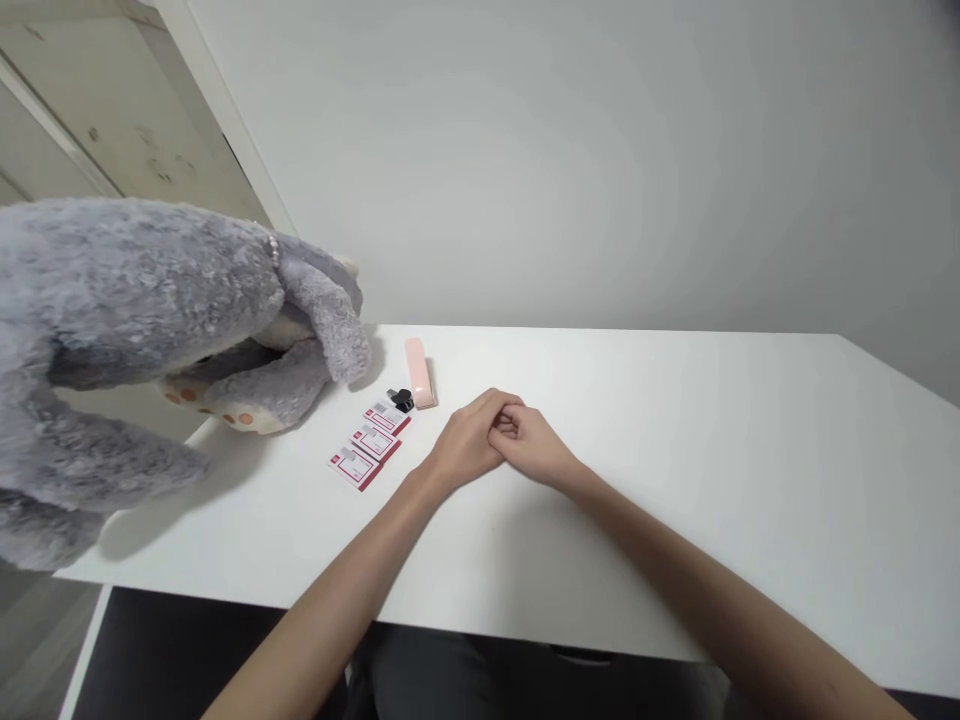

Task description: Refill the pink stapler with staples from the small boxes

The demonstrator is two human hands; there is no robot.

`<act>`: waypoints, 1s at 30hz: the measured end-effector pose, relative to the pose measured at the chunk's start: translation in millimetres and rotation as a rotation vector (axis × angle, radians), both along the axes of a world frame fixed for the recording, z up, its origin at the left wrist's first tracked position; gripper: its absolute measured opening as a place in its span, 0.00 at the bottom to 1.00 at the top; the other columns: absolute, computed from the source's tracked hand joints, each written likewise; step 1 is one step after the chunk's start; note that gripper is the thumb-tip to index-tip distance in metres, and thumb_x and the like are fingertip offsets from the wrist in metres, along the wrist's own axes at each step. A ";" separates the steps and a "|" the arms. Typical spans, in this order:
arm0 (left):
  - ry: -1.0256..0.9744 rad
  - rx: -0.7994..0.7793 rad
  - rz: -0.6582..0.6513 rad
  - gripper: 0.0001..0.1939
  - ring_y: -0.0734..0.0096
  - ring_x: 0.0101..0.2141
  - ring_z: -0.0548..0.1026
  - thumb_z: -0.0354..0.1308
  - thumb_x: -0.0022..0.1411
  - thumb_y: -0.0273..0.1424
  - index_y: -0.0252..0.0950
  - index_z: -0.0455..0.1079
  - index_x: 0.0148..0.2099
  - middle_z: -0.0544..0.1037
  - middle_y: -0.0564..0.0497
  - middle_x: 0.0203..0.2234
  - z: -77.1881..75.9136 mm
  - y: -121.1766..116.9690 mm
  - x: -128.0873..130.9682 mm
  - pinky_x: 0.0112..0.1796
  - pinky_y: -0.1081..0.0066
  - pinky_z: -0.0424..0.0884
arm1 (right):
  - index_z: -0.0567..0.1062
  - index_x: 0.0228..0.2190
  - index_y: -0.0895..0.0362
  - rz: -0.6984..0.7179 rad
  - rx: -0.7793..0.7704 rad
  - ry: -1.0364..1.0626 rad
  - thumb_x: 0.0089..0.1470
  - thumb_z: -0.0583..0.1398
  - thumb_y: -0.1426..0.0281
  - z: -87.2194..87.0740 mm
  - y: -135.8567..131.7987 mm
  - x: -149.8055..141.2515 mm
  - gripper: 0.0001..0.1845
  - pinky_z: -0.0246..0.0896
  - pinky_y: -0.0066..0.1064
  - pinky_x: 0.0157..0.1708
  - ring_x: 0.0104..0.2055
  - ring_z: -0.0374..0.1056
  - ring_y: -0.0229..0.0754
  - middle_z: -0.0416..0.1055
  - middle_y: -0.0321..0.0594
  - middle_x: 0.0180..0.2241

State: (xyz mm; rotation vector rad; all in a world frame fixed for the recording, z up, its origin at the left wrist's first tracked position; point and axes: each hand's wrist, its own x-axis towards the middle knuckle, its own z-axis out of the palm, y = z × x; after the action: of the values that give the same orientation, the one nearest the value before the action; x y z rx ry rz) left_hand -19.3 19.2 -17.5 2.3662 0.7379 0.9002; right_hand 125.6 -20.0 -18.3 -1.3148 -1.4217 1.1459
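Note:
My left hand and my right hand are clasped together over the middle of the white table. The fingers of both are curled closed against each other, and no object shows between them. Nearest to my left hand, on its far left side, lies a pink stapler. Next to the stapler is a small black object with a metal part, perhaps a staple remover. Three small white-and-red boxes lie in a slanting row closer to me.
A large grey plush toy leans over the table's left end, its limbs near the small boxes. Behind the table rises a plain pale wall. The front edge of the table runs below my forearms.

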 end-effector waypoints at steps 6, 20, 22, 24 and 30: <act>0.068 0.034 0.007 0.22 0.65 0.42 0.80 0.56 0.59 0.20 0.42 0.72 0.54 0.81 0.50 0.47 0.7 -0.4 -4.3 0.40 0.67 0.75 | 0.67 0.24 0.53 0.019 0.013 -0.101 0.53 0.60 0.68 -1.7 -0.9 -1.5 0.08 0.60 0.33 0.28 0.29 0.68 0.42 0.70 0.35 0.25; 0.091 0.051 0.019 0.23 0.64 0.41 0.80 0.56 0.57 0.20 0.42 0.72 0.54 0.82 0.50 0.46 4.1 -2.2 -4.6 0.40 0.66 0.75 | 0.67 0.24 0.52 0.027 0.023 -0.142 0.54 0.59 0.68 -2.7 -0.1 -1.7 0.09 0.55 0.32 0.26 0.28 0.65 0.42 0.68 0.34 0.25; 0.089 0.048 0.022 0.24 0.64 0.41 0.80 0.56 0.57 0.20 0.42 0.72 0.54 0.82 0.50 0.46 4.2 -2.3 -4.6 0.40 0.65 0.76 | 0.67 0.24 0.53 0.028 0.023 -0.142 0.54 0.59 0.68 -2.7 -0.1 -1.7 0.08 0.55 0.32 0.26 0.28 0.65 0.42 0.69 0.35 0.25; 0.089 0.047 0.023 0.24 0.64 0.41 0.80 0.56 0.56 0.19 0.42 0.72 0.54 0.82 0.50 0.46 4.2 -2.5 -4.7 0.40 0.65 0.76 | 0.67 0.24 0.53 0.031 0.027 -0.144 0.54 0.59 0.68 -2.3 -0.2 -1.9 0.08 0.55 0.32 0.26 0.28 0.65 0.42 0.69 0.34 0.25; 0.098 0.053 0.024 0.25 0.64 0.42 0.81 0.56 0.56 0.19 0.42 0.72 0.55 0.82 0.50 0.47 3.8 -2.3 -5.2 0.40 0.65 0.75 | 0.66 0.23 0.52 0.030 0.037 -0.158 0.53 0.59 0.69 -1.5 -0.7 -2.0 0.09 0.53 0.32 0.26 0.27 0.63 0.41 0.67 0.34 0.24</act>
State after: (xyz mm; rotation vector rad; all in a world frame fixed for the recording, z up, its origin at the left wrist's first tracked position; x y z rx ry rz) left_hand -24.5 17.0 -13.7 2.4682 0.7911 0.8279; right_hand 123.6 -20.7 -19.8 -1.3879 -1.5737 1.0488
